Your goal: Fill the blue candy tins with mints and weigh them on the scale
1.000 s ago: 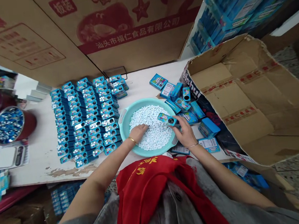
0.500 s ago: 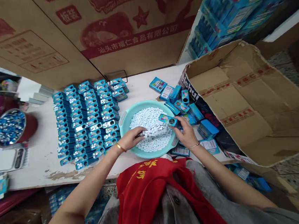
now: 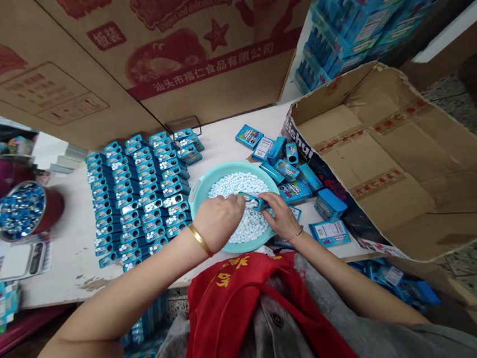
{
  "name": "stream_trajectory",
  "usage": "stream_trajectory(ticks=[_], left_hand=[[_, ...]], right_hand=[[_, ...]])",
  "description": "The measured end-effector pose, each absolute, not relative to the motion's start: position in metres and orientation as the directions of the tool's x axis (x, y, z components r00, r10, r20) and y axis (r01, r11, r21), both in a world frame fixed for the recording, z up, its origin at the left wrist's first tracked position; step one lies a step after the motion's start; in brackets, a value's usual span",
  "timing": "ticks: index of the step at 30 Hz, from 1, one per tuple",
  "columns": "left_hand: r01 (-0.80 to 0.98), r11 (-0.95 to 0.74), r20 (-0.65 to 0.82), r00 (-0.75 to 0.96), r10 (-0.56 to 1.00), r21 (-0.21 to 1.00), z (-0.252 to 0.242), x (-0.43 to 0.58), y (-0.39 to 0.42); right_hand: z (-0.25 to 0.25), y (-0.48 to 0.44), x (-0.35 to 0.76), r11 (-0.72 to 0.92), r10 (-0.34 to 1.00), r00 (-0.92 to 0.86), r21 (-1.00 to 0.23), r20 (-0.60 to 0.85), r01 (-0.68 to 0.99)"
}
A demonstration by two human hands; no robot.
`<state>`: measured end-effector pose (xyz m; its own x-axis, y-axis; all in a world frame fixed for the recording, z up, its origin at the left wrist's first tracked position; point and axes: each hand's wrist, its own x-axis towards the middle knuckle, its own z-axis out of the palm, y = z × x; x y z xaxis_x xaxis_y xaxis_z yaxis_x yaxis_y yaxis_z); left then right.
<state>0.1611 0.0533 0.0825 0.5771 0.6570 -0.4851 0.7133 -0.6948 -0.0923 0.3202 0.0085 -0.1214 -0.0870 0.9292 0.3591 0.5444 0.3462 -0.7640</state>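
Note:
My right hand (image 3: 279, 214) grips a small blue candy tin (image 3: 256, 202) by its right end, above the turquoise basin (image 3: 198, 197). White candies (image 3: 239, 184) fill much of that basin, and some white pieces show at the top of the tin. My left hand (image 3: 219, 220) is closed at the tin's left end, its back turned up. What its fingers hold, if anything, is hidden. Loose blue tins (image 3: 294, 191) lie just right of the basin.
Rows of upright blue tins (image 3: 149, 187), many with white candies on top, stand to the left. An open cardboard box (image 3: 411, 179) is at the right, near stacked blue packs (image 3: 354, 27). A bowl of blue wrapped pieces (image 3: 21, 210) and a scale (image 3: 22, 260) are far left.
My left hand has risen from the candies to the tin and turned its back up. My right hand has brought the tin slightly left and down.

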Motion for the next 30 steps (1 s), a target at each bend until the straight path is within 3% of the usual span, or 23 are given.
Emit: stream_trajectory(ticks=[5, 9, 13, 18, 25, 30], left_hand=[[0.712, -0.696, -0.404, 0.612, 0.680, -0.094, 0.083, 0.151, 0.056], [0.817, -0.566, -0.220, 0.535, 0.815, -0.108, 0.022, 0.110, 0.086], [0.870, -0.488, -0.355, 0.477, 0.804, 0.066, -0.071, 0.090, 0.104], [0.787, -0.542, -0.413, 0.616, 0.670, 0.295, -0.135, 0.104, 0.083], [0.705, -0.468, -0.400, 0.698, 0.595, 0.533, -0.147, 0.103, 0.052], [0.650, -0.398, -0.341, 0.714, 0.611, 0.647, -0.116, 0.084, 0.051]], right_hand=[[-0.126, 0.008, 0.321, 0.319, 0.937, -0.060, -0.775, 0.344, 0.546], [-0.128, 0.010, 0.329, 0.264, 0.945, 0.021, -0.801, 0.325, 0.538], [-0.126, 0.014, 0.338, 0.200, 0.940, 0.131, -0.822, 0.314, 0.534], [-0.129, 0.016, 0.346, 0.122, 0.943, 0.215, -0.868, 0.252, 0.482], [-0.133, 0.016, 0.349, 0.113, 0.943, 0.238, -0.895, 0.233, 0.432], [-0.131, 0.015, 0.351, 0.115, 0.945, 0.229, -0.894, 0.232, 0.434]])
